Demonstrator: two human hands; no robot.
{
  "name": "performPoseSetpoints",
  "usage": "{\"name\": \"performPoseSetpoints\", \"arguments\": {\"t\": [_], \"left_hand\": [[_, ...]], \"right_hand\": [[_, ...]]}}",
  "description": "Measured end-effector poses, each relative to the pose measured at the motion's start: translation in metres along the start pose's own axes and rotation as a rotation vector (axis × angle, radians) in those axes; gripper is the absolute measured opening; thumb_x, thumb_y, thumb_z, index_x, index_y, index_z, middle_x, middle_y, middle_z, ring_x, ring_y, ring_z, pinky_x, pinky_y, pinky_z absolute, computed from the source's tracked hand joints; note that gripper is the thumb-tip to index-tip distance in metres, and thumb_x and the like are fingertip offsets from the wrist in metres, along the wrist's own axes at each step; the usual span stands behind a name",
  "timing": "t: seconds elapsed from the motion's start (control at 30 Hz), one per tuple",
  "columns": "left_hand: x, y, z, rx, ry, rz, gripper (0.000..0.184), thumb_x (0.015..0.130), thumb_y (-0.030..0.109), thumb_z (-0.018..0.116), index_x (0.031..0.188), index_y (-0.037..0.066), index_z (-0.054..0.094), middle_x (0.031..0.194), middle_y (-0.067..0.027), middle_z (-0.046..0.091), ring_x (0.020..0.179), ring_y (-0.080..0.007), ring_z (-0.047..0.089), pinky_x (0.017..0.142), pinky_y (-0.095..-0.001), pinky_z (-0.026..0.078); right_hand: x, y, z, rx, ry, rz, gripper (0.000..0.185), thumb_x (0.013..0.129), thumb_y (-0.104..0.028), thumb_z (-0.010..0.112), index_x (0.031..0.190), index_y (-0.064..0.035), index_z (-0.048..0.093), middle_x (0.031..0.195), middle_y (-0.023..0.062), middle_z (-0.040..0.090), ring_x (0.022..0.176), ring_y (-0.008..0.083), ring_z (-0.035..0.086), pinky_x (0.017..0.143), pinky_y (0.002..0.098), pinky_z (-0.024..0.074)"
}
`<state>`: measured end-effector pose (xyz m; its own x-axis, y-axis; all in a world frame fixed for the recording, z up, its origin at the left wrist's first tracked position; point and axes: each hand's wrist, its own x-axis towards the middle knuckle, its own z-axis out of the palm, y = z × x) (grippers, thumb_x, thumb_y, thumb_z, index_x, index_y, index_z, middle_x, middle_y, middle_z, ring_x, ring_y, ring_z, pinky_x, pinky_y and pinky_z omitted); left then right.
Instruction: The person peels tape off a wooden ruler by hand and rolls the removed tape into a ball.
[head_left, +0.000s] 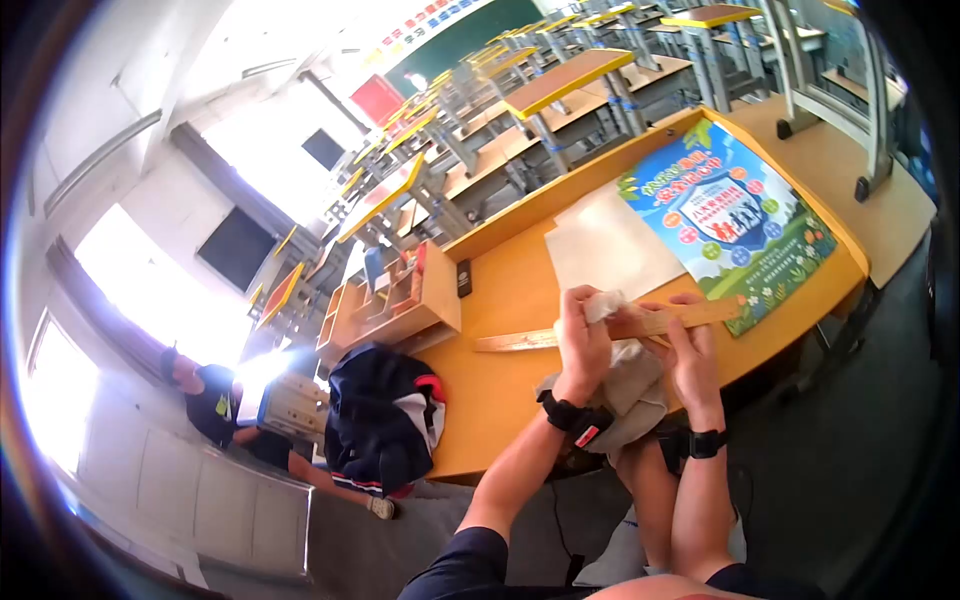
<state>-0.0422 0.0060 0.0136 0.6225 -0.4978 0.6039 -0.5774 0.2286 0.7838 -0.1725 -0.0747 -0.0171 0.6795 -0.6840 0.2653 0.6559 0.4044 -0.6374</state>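
A long wooden ruler [515, 341] is held crosswise over the near edge of the desk. My left hand [583, 345] is closed around a crumpled white cloth [604, 304], pressed against the ruler near its middle. Farther right, my right hand [696, 368] grips the ruler with thumb and fingers, close to the end that overlaps the poster. The palm side of the left hand is hidden, so how much of the ruler it clasps does not show. Beige fabric [635, 385] bunches below both hands, over my lap.
A colourful poster [735, 215] and a pale sheet [610, 245] lie on the yellow desk [500, 300]. At left are a wooden organizer [425, 295], a black remote-like object [464, 278] and a dark jacket [375, 420]. A seated person [215, 400] is beyond; rows of desks stand behind.
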Motion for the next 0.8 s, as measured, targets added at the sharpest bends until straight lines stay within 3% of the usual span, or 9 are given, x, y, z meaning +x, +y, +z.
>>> {"name": "performPoseSetpoints", "arguments": {"t": [0.1, 0.13, 0.23, 0.33, 0.43, 0.63, 0.7, 0.8], "left_hand": [[0.008, 0.011, 0.000, 0.218, 0.040, 0.236, 0.016, 0.093, -0.007, 0.040, 0.105, -0.001, 0.047, 0.083, -0.0155, 0.071, 0.080, -0.0216, 0.071, 0.073, -0.0313, 0.054], [0.009, 0.009, 0.002, 0.114, 0.050, 0.192, 0.017, 0.091, -0.009, 0.039, 0.103, -0.002, 0.048, 0.087, -0.0190, 0.072, 0.078, -0.0222, 0.069, 0.076, -0.0347, 0.054], [0.012, -0.013, -0.007, 0.290, 0.035, 0.254, 0.013, 0.093, -0.007, 0.039, 0.103, -0.002, 0.047, 0.078, -0.0116, 0.063, 0.070, -0.0210, 0.069, 0.060, -0.0299, 0.055], [0.017, -0.005, -0.003, 0.124, -0.009, 0.229, 0.010, 0.097, -0.004, 0.037, 0.106, -0.002, 0.042, 0.075, -0.0144, 0.062, 0.059, -0.0225, 0.067, 0.057, -0.0303, 0.055], [0.016, 0.008, 0.000, -0.019, -0.012, 0.074, 0.009, 0.100, 0.000, 0.037, 0.109, -0.001, 0.038, 0.073, -0.0133, 0.060, 0.055, -0.0232, 0.065, 0.054, -0.0321, 0.057], [0.015, 0.019, 0.002, -0.046, -0.013, 0.054, 0.006, 0.101, 0.002, 0.036, 0.106, -0.001, 0.038, 0.073, -0.0127, 0.060, 0.055, -0.0223, 0.066, 0.053, -0.0317, 0.059], [0.016, 0.018, -0.001, -0.039, -0.031, 0.096, 0.006, 0.102, 0.003, 0.037, 0.106, -0.001, 0.038, 0.071, -0.0118, 0.060, 0.054, -0.0222, 0.066, 0.052, -0.0317, 0.059], [0.019, 0.003, -0.009, 0.094, -0.002, 0.214, 0.008, 0.098, 0.000, 0.039, 0.106, -0.002, 0.041, 0.082, -0.0119, 0.058, 0.058, -0.0202, 0.065, 0.053, -0.0288, 0.057]], "right_hand": [[0.000, 0.001, -0.003, -0.034, -0.001, 0.013, 0.024, 0.105, -0.013, 0.045, 0.128, -0.0083, 0.042, 0.129, 0.0143, 0.059, 0.119, 0.0209, 0.059, 0.093, 0.0341, 0.0548], [-0.002, 0.001, -0.004, -0.054, -0.004, 0.034, 0.021, 0.105, -0.013, 0.047, 0.125, -0.0077, 0.045, 0.128, 0.0123, 0.060, 0.120, 0.0193, 0.058, 0.092, 0.0333, 0.0551], [-0.001, 0.007, -0.013, -0.164, 0.097, 0.056, 0.016, 0.103, -0.015, 0.053, 0.115, -0.0062, 0.057, 0.113, 0.0039, 0.064, 0.087, 0.0062, 0.056, 0.082, 0.0272, 0.0556], [-0.002, -0.003, -0.003, -0.055, 0.034, 0.012, 0.019, 0.103, -0.010, 0.050, 0.119, -0.0005, 0.055, 0.116, 0.0075, 0.063, 0.108, 0.0159, 0.064, 0.090, 0.0319, 0.0570], [0.000, 0.004, -0.009, -0.039, -0.043, -0.026, 0.021, 0.104, -0.011, 0.049, 0.121, 0.0001, 0.054, 0.119, 0.0105, 0.063, 0.111, 0.0197, 0.064, 0.094, 0.0331, 0.0566], [0.000, 0.005, -0.011, -0.114, -0.069, -0.077, 0.022, 0.105, -0.014, 0.048, 0.122, -0.0004, 0.055, 0.118, 0.0132, 0.064, 0.111, 0.0214, 0.065, 0.095, 0.0349, 0.0568], [0.000, 0.004, -0.009, -0.120, -0.070, -0.079, 0.022, 0.105, -0.013, 0.048, 0.121, -0.0004, 0.055, 0.117, 0.0135, 0.065, 0.110, 0.0214, 0.065, 0.095, 0.0351, 0.0570], [0.001, 0.006, -0.010, -0.119, -0.079, -0.086, 0.021, 0.105, -0.012, 0.048, 0.121, -0.0003, 0.056, 0.117, 0.0139, 0.065, 0.109, 0.0213, 0.065, 0.094, 0.0355, 0.0575]]}}
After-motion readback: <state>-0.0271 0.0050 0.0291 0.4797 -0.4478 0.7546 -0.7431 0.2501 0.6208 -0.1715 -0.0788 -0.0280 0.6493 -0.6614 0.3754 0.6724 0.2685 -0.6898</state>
